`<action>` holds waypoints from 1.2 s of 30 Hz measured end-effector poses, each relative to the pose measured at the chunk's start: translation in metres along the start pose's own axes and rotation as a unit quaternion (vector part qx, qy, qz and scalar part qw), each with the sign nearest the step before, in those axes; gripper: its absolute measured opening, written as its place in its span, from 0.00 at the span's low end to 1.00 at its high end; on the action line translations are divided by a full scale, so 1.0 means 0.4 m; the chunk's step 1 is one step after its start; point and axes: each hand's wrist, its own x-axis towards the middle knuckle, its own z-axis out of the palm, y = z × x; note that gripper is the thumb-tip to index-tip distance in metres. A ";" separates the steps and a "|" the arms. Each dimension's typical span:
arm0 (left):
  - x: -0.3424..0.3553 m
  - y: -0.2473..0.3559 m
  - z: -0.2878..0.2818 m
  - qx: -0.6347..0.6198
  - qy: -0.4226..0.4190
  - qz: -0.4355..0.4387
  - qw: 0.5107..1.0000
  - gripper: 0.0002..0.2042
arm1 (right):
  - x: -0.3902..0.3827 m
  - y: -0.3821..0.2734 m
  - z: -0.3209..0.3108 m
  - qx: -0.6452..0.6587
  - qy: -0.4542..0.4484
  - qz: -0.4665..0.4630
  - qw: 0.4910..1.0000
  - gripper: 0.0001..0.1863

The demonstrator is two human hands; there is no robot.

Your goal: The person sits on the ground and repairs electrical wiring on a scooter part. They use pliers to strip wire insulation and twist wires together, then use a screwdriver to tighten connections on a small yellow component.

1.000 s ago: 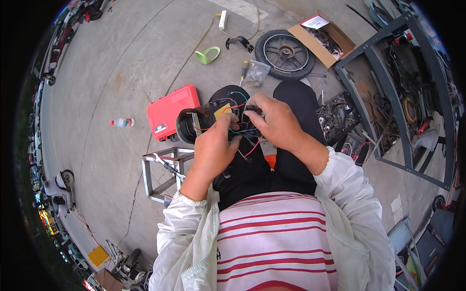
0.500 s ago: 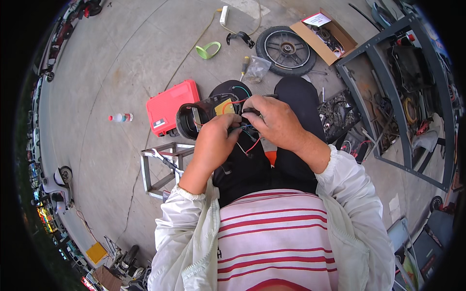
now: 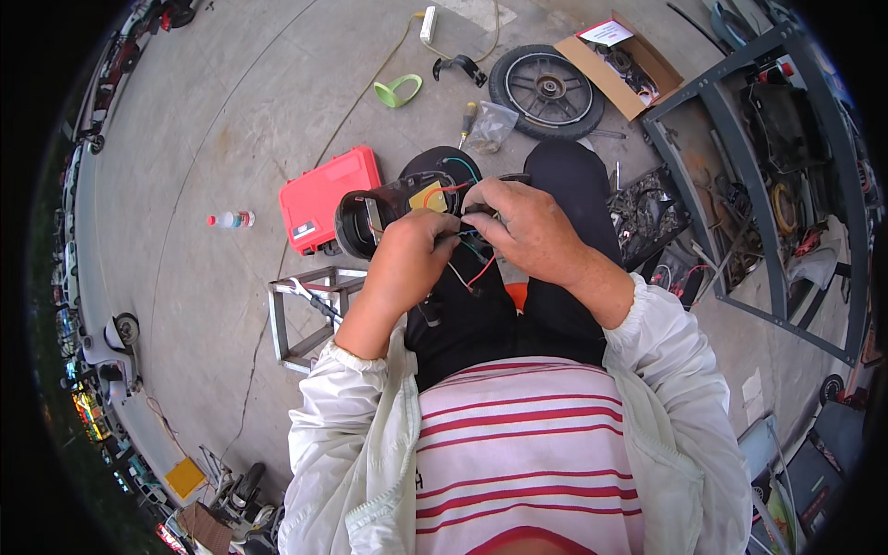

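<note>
Across my thighs lies a black, hollow-ended housing (image 3: pixel 355 228) with a yellow panel (image 3: pixel 428 197) and loose wires. My left hand (image 3: pixel 415 255) and my right hand (image 3: pixel 527 228) meet just right of it, fingertips pinched on thin electrical wires. A red wire (image 3: pixel 483 271) and a white wire (image 3: pixel 458 276) hang below the fingers onto my trouser leg. Another green wire (image 3: pixel 462 163) loops out above the housing. The exact spot where the fingertips grip is mostly hidden by the fingers themselves.
Left of my knees lie a red tool case (image 3: pixel 330 196), a metal frame stool (image 3: pixel 277 319) and a bottle (image 3: pixel 231 219). Ahead are a screwdriver (image 3: pixel 467 123), a plastic bag (image 3: pixel 493 128), a wheel (image 3: pixel 546 90) and an open carton (image 3: pixel 638 54). A grey metal rack (image 3: pixel 760 208) stands right.
My hands have drawn slightly closer together at the wires, and the left fingers have curled in more. The housing stays on my lap.
</note>
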 end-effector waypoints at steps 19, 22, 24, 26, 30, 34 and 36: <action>0.026 0.008 -0.024 -0.066 -0.078 -0.043 0.994 0.07 | -0.086 -0.003 0.021 -0.218 -0.072 -0.193 0.954 0.08; 0.030 0.029 -0.029 -0.080 -0.093 -0.099 0.987 0.07 | -0.096 -0.006 0.034 -0.221 -0.036 -0.204 0.953 0.06; 0.026 0.009 -0.014 -0.081 -0.071 -0.080 0.991 0.07 | -0.103 -0.003 0.040 -0.214 -0.031 -0.209 0.954 0.06; 0.028 0.010 -0.011 -0.071 -0.068 -0.076 0.992 0.08 | -0.110 -0.004 0.040 -0.205 -0.030 -0.209 0.956 0.06; 0.027 0.015 -0.008 -0.045 -0.056 -0.070 0.995 0.08 | -0.125 0.003 0.030 -0.115 -0.041 -0.159 0.980 0.07; 0.020 -0.003 0.007 -0.022 -0.027 -0.023 0.999 0.07 | -0.106 0.011 0.016 0.041 0.067 0.020 0.997 0.07; 0.020 0.004 0.008 -0.017 -0.020 -0.027 0.999 0.07 | -0.089 0.033 0.020 0.014 0.061 0.041 0.997 0.07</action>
